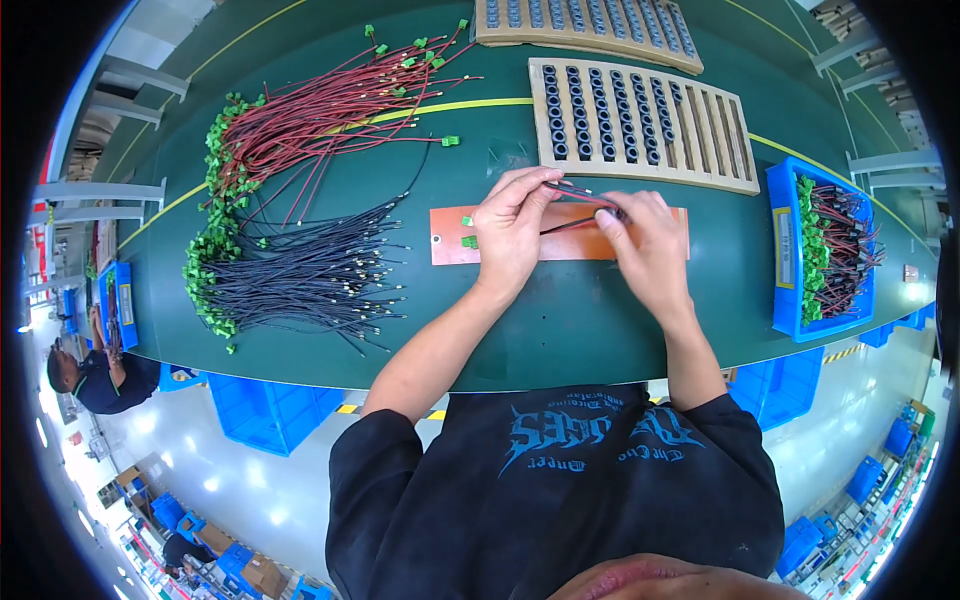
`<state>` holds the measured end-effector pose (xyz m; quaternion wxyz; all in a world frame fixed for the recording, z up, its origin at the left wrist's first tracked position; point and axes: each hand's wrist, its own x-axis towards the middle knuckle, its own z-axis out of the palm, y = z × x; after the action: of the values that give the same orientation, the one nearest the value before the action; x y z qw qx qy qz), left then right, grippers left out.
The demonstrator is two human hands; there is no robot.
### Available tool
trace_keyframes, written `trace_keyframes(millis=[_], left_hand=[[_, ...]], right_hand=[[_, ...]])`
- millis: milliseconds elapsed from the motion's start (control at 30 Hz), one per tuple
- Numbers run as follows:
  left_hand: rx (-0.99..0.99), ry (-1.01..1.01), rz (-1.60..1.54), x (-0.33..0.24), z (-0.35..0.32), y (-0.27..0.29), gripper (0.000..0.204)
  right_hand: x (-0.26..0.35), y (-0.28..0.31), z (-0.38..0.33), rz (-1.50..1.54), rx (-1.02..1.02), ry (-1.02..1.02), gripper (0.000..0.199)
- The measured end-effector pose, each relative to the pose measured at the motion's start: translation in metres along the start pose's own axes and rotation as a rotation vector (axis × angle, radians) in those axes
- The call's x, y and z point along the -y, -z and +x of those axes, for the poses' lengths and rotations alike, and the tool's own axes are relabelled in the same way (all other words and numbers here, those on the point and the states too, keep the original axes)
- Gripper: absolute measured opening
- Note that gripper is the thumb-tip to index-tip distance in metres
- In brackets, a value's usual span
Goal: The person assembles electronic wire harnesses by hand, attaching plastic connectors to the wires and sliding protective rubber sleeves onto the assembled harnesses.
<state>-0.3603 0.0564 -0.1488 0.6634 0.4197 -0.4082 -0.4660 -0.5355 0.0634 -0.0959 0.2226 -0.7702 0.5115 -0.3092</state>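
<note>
Over an orange board (450, 255), my left hand (508, 235) pinches a red wire (576, 193) between thumb and fingertips. A black wire (566, 226) runs just below it, across the board. My right hand (650, 255) is closed around the right-hand part of these wires, thumb pressed down near a small dark piece (617, 212) that the fingers mostly hide. Two green connectors (469, 242) lie at the board's left part, beside my left hand. Whether the held wires join them is hidden.
Bundles of red wires (300, 130) and black wires (310, 270) with green connectors lie at left. Cardboard trays of black rings (592, 110) and more grey rings (590, 15) stand beyond my hands. A blue bin (788, 318) of finished-looking wire pieces sits right. A person (105, 370) is far left.
</note>
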Motion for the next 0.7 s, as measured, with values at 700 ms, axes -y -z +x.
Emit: trace_keyframes(millis=[700], left_hand=[[0.064,0.117,-0.123,-0.005,0.000,-0.002,0.013]], right_hand=[[-0.023,-0.011,0.002,0.673,-0.038,-0.460,0.028]])
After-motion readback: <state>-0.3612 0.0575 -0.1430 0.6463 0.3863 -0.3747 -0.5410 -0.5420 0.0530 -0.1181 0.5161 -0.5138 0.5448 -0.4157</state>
